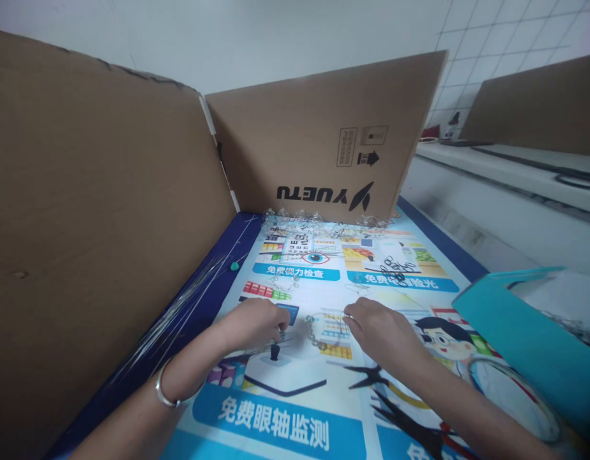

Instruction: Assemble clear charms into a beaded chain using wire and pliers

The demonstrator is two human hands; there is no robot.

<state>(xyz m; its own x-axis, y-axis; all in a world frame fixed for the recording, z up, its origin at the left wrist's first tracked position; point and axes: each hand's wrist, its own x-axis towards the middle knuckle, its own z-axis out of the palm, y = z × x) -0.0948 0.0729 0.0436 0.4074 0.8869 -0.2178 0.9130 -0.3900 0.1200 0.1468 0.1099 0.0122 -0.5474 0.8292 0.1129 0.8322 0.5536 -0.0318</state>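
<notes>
My left hand (262,321) is closed above the printed sheet, its fingertips pinched together; what they hold is too small to make out. Across from it, my right hand (378,327) pinches with thumb and forefinger. A curved strand of clear beads (317,333) lies between the two hands, and a faint thin line arcs from it to the right fingertips. Beneath my right forearm are black-tipped pliers (369,377), with a second pair of dark pliers (410,425) nearer to me.
Cardboard panels (318,140) stand at the back and left. Clear beaded pieces (314,223) line the back panel's foot. Black rings (395,268) lie on the printed sheet (295,364). Thin wires (180,306) run along the left. A turquoise box (525,345) stands right.
</notes>
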